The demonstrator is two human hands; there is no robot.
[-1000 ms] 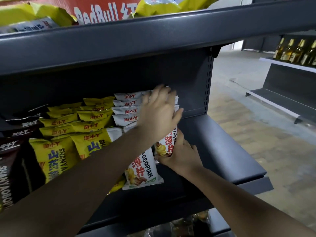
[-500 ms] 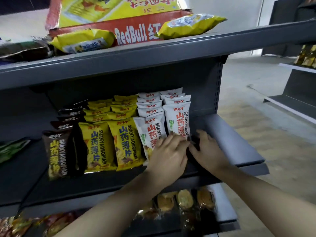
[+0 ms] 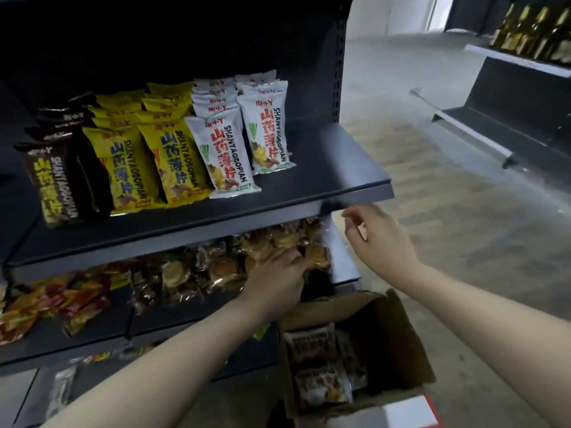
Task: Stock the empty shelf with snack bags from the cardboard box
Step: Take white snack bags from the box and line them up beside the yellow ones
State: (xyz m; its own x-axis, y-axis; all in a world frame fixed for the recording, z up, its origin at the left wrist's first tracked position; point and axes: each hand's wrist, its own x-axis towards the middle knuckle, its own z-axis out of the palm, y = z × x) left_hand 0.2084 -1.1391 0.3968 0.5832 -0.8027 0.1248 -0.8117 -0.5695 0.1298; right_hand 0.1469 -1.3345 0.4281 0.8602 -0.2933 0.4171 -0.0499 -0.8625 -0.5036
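Observation:
On the dark shelf (image 3: 333,168) stand rows of snack bags: brown bags (image 3: 58,183) at the left, yellow bags (image 3: 148,162) in the middle, white bags (image 3: 244,140) at the right. Right of the white bags the shelf surface is bare. Below, at the lower right, an open cardboard box (image 3: 398,344) holds more snack bags (image 3: 318,369). My left hand (image 3: 275,279) hangs in front of the lower shelf, fingers loosely curled, holding nothing. My right hand (image 3: 377,236) is in the air just below the shelf's front edge, fingers relaxed and empty.
The lower shelf (image 3: 343,264) holds clear packs of brown pastries (image 3: 228,264) and red-orange packets (image 3: 58,304). A grey and wood-look floor aisle opens to the right. Across it stands another dark rack (image 3: 509,100) with bottles (image 3: 537,29).
Both hands left the white bags and dropped below the shelf edge. The view tilted downward, bringing the lower shelf and the cardboard box into sight.

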